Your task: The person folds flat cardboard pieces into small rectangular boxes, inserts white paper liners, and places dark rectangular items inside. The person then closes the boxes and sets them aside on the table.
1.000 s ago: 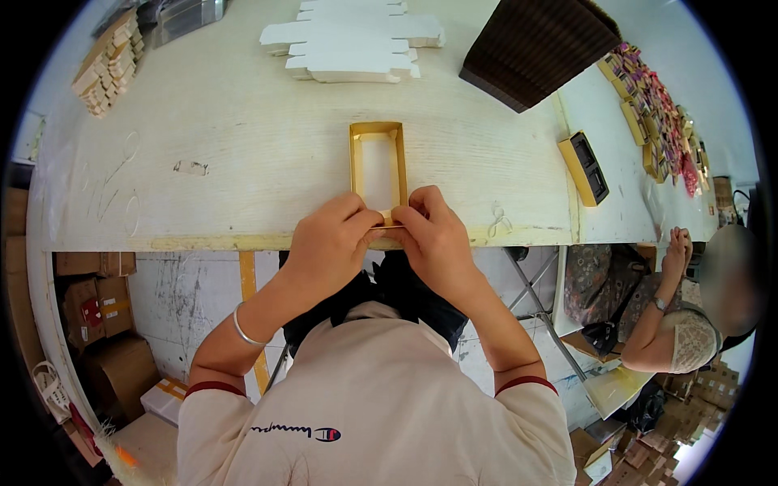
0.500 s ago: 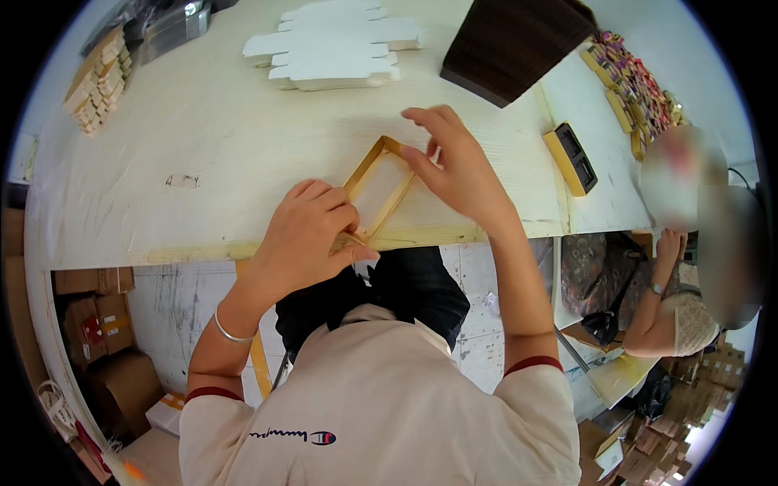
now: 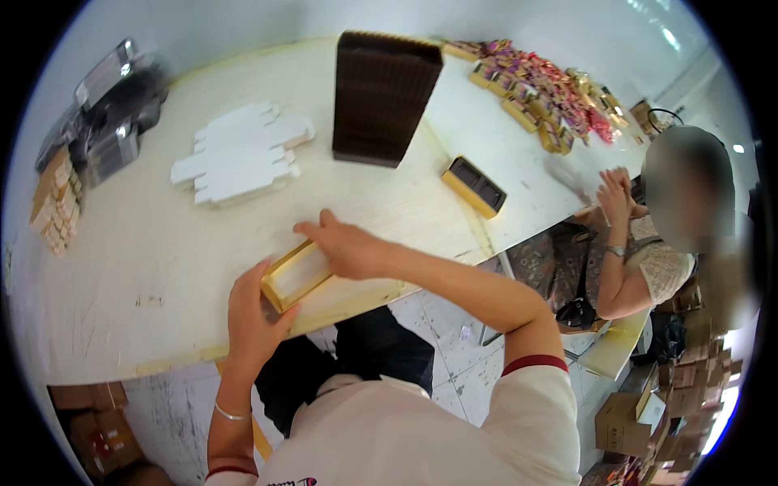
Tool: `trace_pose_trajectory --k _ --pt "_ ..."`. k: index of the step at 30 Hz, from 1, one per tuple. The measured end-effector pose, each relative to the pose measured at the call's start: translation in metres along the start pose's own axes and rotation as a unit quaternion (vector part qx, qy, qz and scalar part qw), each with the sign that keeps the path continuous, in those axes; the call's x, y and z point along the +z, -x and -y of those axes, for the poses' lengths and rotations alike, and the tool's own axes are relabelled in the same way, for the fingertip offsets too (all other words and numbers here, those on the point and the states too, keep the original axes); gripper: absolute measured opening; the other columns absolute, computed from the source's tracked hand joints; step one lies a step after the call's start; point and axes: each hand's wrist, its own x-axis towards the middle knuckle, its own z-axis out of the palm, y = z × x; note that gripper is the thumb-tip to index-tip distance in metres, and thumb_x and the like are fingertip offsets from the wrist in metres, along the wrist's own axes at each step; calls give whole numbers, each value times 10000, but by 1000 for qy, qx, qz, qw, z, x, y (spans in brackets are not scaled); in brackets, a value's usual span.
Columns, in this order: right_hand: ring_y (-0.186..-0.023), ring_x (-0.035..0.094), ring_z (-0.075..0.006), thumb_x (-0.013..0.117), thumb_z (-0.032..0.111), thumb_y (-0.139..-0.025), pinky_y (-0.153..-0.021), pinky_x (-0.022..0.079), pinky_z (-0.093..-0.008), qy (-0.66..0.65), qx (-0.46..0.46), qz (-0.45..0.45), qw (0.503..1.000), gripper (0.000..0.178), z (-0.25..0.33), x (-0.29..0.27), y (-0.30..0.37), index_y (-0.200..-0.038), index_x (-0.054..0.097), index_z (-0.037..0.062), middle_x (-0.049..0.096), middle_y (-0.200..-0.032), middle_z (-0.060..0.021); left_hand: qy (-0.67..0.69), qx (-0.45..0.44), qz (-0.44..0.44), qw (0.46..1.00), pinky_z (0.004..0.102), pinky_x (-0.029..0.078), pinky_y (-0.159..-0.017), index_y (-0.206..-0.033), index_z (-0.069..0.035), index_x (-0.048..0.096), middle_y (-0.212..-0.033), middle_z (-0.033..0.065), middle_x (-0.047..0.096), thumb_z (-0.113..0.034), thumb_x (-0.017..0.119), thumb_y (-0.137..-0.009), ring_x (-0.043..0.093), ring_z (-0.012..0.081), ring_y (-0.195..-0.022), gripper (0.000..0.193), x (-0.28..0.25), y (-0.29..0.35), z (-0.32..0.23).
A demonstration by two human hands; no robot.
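Note:
A shallow open gold cardboard box [image 3: 308, 293] with a white bottom lies at the near edge of the table, set at a slant. My left hand [image 3: 253, 320] grips its left end, fingers along the far corner and thumb at the near corner. At the right end, my right hand [image 3: 352, 249] closes over the short wall, with the thumb and a finger showing beyond the far corner. The back of that hand hides the rest of its fingers.
Beyond my hands lies a stack of flat white box blanks [image 3: 243, 158]. A tall dark brown stack of trays [image 3: 381, 101] stands beside a gold box with a dark insert [image 3: 478, 188]. Wrapped pieces [image 3: 539, 89] pile at far right, near another person [image 3: 640, 267].
The view has swung, so table things sit lower and further left. My right hand has come down onto the box's right end; the box's walls now stand squarer.

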Motion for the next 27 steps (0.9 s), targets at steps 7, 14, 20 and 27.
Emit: trace_pose_trajectory --k 7,14,20,27 --pt "-918 598 -336 655 21 -770 -773 504 -394 151 -80 -282 944 503 23 -51 25 -1247 495 34 489 -1189 -172 -15 3 -19 1000 403 418 -956 -1249 -28 481 -1180 157 555 -135 803 -662 529 332 -1094 678 6 0 13" --pt "-897 558 -264 700 137 -776 -791 416 -394 394 -102 -480 777 166 -20 -193 31 -909 648 52 610 -896 -69 14 5 -8 1000 409 400 -971 -1255 -21 477 -1216 170 524 -153 774 -693 504 337 -1119 649 5 -5 10" --pt "-846 578 -244 696 97 -776 -815 408 -394 310 -16 -365 878 45 -19 -216 27 -780 667 62 629 -775 -57 14 15 -23 1000 426 369 -1005 -1311 -22 452 -1245 171 515 -203 742 -743 479 348 -1157 663 6 -3 10" --pt "-704 566 -146 746 236 -793 -677 461 -321 112 5 -335 935 241 -23 -239 23 -743 653 19 626 -703 -75 13 14 -22 1000 433 369 -1006 -1316 -27 455 -1263 174 519 -199 747 -743 476 357 -1173 666 5 -3 8"
